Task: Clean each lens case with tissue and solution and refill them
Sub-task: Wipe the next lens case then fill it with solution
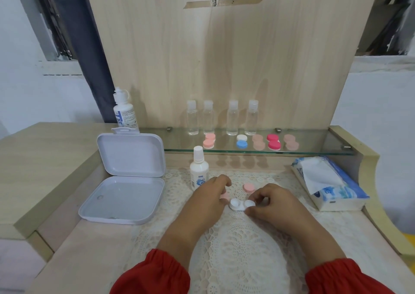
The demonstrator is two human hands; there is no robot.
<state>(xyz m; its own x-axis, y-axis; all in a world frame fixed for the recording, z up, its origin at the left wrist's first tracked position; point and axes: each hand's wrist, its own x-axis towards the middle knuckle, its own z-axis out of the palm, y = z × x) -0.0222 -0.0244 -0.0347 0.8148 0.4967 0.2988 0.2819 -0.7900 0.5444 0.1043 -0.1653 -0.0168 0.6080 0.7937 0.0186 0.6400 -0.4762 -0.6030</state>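
Lens cases (pixel 241 204), 6; clear bottles (pixel 192 118), 4

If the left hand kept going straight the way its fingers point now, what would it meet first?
The left hand, holding a pink cap, points away and slightly right. Probably nothing close: the loose pink cap looks right of that line, then the glass shelf. Depth is unclear.

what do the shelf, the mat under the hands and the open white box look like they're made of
The clear shelf looks like glass: see-through, green-tinted edge, reflections of the cases. The cream openwork mat looks like crocheted or lace fabric, with a holed pattern and matte threads. The open hinged white box looks like moulded plastic, smooth with a slight sheen, though the picture cannot confirm it.
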